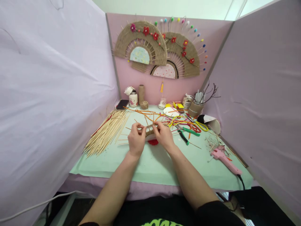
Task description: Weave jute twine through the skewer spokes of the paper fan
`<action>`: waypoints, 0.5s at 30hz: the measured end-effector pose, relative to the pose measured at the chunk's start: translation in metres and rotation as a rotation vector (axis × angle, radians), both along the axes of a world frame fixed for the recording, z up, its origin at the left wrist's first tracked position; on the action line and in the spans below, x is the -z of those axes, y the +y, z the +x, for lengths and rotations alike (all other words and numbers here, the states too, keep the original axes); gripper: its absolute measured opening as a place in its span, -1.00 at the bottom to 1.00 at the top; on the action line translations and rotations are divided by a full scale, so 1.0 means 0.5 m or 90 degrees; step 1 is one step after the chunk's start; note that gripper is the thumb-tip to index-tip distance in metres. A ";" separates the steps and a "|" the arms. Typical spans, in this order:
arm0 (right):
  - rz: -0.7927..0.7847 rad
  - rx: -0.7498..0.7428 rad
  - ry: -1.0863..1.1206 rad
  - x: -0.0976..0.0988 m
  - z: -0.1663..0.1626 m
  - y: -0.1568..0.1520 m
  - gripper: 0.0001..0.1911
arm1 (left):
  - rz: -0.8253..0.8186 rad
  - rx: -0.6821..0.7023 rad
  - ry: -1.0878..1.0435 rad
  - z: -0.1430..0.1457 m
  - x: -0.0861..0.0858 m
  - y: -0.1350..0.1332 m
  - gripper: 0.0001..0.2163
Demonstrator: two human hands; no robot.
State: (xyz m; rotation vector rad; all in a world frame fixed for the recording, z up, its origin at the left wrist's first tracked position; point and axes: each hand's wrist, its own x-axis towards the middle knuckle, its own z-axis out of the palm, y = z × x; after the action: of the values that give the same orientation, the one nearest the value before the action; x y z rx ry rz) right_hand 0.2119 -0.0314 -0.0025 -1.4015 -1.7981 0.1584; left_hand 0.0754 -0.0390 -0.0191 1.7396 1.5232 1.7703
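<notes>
Both hands meet over the middle of the mint-green table cover (150,166). My left hand (135,138) pinches the left end of a small jute-wrapped fan piece (149,131) with thin sticks poking out. My right hand (163,135) grips its right side, fingers curled over the top. A red paper part (153,142) of the piece shows just under the hands. How the twine runs between the fingers is hidden.
A pile of bamboo skewers (107,131) lies left. Coloured sticks and green-handled pliers (185,133) lie right of the hands, a pink glue gun (224,158) at the right edge. Twine spools (142,94), jars and a cup stand at the back. Finished fans (160,50) hang on the pink wall.
</notes>
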 end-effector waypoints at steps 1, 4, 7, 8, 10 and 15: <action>-0.003 0.002 0.000 0.000 0.000 0.000 -0.71 | -0.017 0.004 -0.029 0.004 0.000 -0.002 -0.81; -0.008 0.007 0.002 0.000 -0.001 -0.001 -0.71 | -0.061 0.032 -0.126 0.015 0.001 -0.007 -0.80; -0.007 0.006 0.009 0.000 -0.002 -0.002 -0.72 | -0.090 0.070 -0.246 0.023 0.000 -0.012 -0.71; -0.008 0.004 0.011 0.000 -0.002 -0.002 -0.72 | -0.095 0.078 -0.277 0.025 -0.001 -0.014 -0.67; -0.011 0.003 0.014 -0.001 -0.003 -0.003 -0.72 | -0.104 0.088 -0.315 0.027 -0.003 -0.018 -0.57; -0.015 0.005 0.017 0.000 -0.004 -0.003 -0.70 | -0.157 0.090 -0.314 0.027 -0.010 -0.019 -0.53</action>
State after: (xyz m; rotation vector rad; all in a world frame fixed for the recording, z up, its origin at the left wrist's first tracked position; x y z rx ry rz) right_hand 0.2098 -0.0328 -0.0027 -1.4165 -1.7738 0.1935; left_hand 0.0888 -0.0486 -0.0144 1.1527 1.3022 1.6896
